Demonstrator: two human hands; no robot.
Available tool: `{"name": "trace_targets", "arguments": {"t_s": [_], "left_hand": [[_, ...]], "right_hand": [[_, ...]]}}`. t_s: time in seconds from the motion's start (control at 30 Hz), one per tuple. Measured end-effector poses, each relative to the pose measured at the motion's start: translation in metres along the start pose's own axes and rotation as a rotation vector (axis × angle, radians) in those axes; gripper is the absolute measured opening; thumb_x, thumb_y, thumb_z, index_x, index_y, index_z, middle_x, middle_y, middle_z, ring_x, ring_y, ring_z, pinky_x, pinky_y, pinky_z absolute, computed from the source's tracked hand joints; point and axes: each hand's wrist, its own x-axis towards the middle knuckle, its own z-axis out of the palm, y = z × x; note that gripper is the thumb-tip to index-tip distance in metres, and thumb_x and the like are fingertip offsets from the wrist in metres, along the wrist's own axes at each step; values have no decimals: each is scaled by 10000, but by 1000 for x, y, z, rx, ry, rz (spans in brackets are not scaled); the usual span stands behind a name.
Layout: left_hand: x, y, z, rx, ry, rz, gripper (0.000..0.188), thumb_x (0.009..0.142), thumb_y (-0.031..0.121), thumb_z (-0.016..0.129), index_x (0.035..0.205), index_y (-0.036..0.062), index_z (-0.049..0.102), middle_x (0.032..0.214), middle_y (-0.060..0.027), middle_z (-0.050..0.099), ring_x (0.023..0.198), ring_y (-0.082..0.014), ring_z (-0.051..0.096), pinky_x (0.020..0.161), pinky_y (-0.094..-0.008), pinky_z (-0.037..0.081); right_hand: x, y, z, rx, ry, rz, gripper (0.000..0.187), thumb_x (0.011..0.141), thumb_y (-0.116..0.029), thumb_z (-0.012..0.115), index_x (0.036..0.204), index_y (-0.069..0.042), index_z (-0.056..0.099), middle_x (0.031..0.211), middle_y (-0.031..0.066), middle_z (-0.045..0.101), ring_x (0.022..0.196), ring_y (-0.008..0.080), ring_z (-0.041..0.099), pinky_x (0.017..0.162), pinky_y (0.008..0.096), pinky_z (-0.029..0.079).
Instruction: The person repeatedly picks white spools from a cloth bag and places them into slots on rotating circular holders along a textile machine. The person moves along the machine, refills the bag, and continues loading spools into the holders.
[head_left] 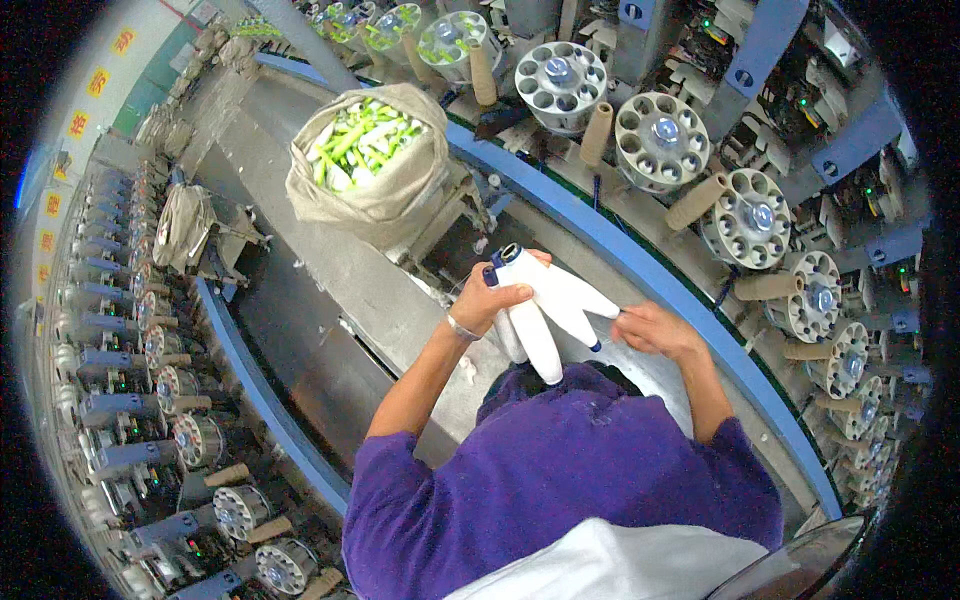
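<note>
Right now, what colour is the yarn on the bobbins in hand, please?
The yarn is white; the head view shows it.

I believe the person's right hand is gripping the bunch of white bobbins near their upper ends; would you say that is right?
Not quite: it is the left hand that grips the bunch of white bobbins near their upper ends, as the head view shows; the right hand is at one bobbin's tip.

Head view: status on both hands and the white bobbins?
Left hand grips white bobbins. Right hand closed at one's tip. Cloth sack ahead, clear of both hands.
</note>
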Motion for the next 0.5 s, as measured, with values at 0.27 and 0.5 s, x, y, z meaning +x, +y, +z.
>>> {"name": "trace_targets", "arguments": {"t_s": [0.27,0.5], "left_hand": [[86,3,-25,-104,-203,-107,653,716,259,764,1244,-49,533,1245,-152,585,1097,-241,591,937,-381,489],[167,-3,34,-40,-308,-158,503,767,173,705,1207,-38,582,1195,-118,629,1036,-195,612,937,-325,474]], "right_hand": [[-11,24,-27,1335,486,-982,159,965,-207,558,1060,-86,595,781,-12,596,640,93,556,637,281,507],[11,-14,-36,339,577,-327,487,929,-346,620,1316,-67,519,876,40,609,693,78,547,569,249,473]]}}
